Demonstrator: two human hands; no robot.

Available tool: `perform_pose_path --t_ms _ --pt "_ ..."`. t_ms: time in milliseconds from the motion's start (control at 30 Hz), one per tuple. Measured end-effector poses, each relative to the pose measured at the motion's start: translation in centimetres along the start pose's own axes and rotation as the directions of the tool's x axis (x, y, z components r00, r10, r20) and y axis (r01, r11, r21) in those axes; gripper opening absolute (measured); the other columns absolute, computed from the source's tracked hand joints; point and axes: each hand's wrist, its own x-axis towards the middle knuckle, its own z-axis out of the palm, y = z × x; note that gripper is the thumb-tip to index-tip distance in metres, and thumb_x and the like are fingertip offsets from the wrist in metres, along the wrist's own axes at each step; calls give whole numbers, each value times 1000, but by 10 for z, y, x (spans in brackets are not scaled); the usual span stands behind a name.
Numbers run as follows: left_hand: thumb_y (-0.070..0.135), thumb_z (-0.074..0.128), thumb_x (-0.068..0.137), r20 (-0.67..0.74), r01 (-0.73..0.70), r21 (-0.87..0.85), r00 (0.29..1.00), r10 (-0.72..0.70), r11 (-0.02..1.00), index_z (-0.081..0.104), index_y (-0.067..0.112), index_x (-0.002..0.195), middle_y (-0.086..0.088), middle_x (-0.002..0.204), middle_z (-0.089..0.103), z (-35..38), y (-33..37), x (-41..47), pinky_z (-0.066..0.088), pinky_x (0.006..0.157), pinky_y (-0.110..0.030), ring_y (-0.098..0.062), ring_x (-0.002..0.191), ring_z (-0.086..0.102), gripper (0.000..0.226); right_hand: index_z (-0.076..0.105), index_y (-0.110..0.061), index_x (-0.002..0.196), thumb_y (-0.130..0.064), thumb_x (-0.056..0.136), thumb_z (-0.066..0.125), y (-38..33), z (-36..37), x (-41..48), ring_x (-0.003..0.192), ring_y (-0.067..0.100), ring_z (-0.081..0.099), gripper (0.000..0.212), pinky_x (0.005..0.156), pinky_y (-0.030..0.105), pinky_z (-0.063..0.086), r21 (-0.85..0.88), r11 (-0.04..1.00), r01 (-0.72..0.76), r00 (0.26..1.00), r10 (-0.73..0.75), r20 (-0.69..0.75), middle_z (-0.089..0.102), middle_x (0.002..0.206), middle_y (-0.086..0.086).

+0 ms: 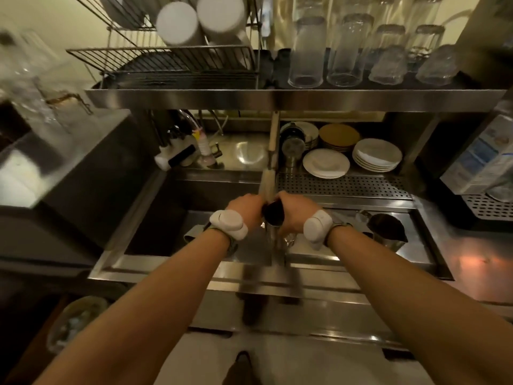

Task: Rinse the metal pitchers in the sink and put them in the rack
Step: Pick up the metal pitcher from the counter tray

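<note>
Pitcher: a metal pitcher is held upright over the sink, with its dark mouth turned up towards the camera and its shiny body seen below between the wrists.
Left hand: the left hand is curled against the left side of the pitcher's rim and clamped on it; the fingertips are hidden behind the back of the hand.
Right hand: the right hand is wrapped round the right side of the pitcher, with the thumb laid over the far rim and the fingers closed on the body lower down.
Pitcher relative to grip: the pitcher is enclosed from both sides, and only its mouth and a strip of its wall are left showing in the gap between the two hands.
Second pitcher: a second pitcher is stood upright in the shallow basin to the right, well apart from both hands.
Rack: the rack is set on the shelf above the sink, to the left, and white cups are stacked in it.
Brush: a blurred wooden-handled brush is seen just behind the hands; whether it is held cannot be told.
Shelf contents: upturned glasses are lined up to the right of the rack.
Under the shelf: stacked plates are kept behind the right basin.
</note>
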Motion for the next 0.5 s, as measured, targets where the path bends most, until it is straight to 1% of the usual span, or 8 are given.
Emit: perform_pose_path --t_ms 67,133,233,333,433,500 --pt "16 52 92 14 24 -12 1000 -24 1000 66 17 112 -7 109 68 -8 -24 2 51 83 -36 -27 97 65 24 51 -17 116 -26 60 85 -17 5 17 94 23 62 66 80 38 54 2 999 36 999 -36 13 64 108 6" --pt "15 54 92 21 48 -42 999 -47 998 66 15 112 -10 111 68 -12 -47 7 51 88 -38 -29 101 64 24 50 -15 117 -24 62 85 -29 12 36 97 24 62 66 81 36 54 41 998 52 998 -53 35 64 109 7" --pt "12 57 91 29 97 -142 995 -94 985 66 11 113 -12 115 67 -14 -85 12 51 93 -36 -28 106 64 24 43 -11 131 -23 62 85 -44 25 63 105 25 60 81 85 33 52 135 990 26 998 -33 55 60 119 8" --pt "13 62 88 58 146 -207 989 -137 968 67 8 113 -12 115 68 -14 -139 22 51 95 -36 -27 108 64 25 42 -16 130 -26 59 88 -66 46 107 109 23 59 86 87 31 51 230 973 -22 997 3 82 59 123 5" --pt "20 68 84 77 161 -231 986 -147 959 68 6 108 -12 110 69 -10 -179 35 52 90 -34 -26 104 65 28 44 -19 127 -25 56 90 -85 62 138 109 20 59 85 89 30 51 328 943 -52 995 23 92 60 121 1" --pt "23 73 80 93 176 -264 983 -157 948 66 10 109 -7 110 69 -9 -202 47 51 86 -30 -23 104 65 33 45 -20 125 -23 56 90 -91 69 155 107 19 59 82 88 29 51 357 931 -77 995 49 88 61 118 1"
